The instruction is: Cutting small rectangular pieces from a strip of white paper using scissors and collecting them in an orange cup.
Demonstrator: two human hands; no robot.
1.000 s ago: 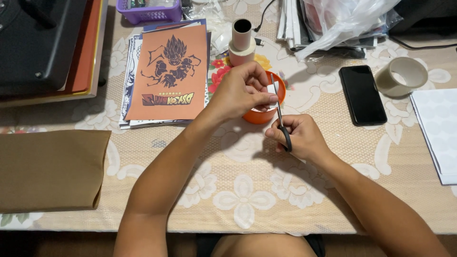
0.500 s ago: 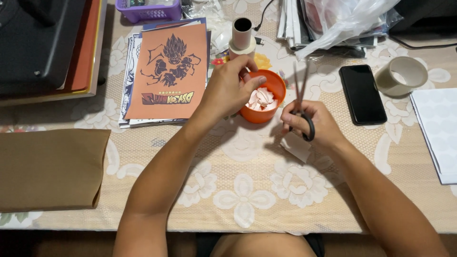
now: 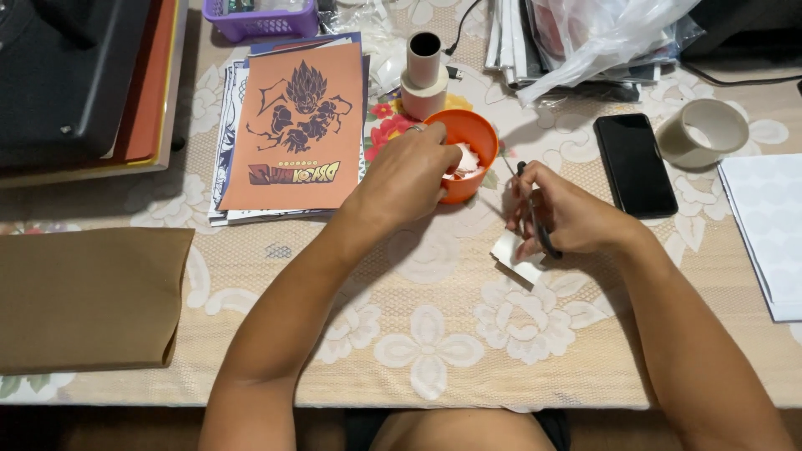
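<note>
My left hand [image 3: 409, 175] reaches over the rim of a small orange bowl [image 3: 472, 134] that holds white paper scraps; its fingers are curled at the bowl's edge and I cannot see whether they pinch a scrap. My right hand [image 3: 560, 213] holds a pair of black-handled scissors [image 3: 528, 200], blades pointing up toward the bowl. A small white piece of paper [image 3: 516, 255] sits under that hand, touching its fingers. Both hands are above a lace-patterned tablecloth [image 3: 434, 334].
An orange printed sheet [image 3: 292, 125] tops a stack of prints at left. Paper rolls [image 3: 423, 75] stand behind the bowl. A black phone [image 3: 635, 165], tape roll [image 3: 702, 132], white paper stack [image 3: 769, 225], brown envelope [image 3: 88, 296], purple basket [image 3: 263, 17] and plastic bag [image 3: 601, 38] surround the work area.
My left hand moved from the scissors area to the orange bowl. My right hand drew back to the right with the scissors and the small white paper.
</note>
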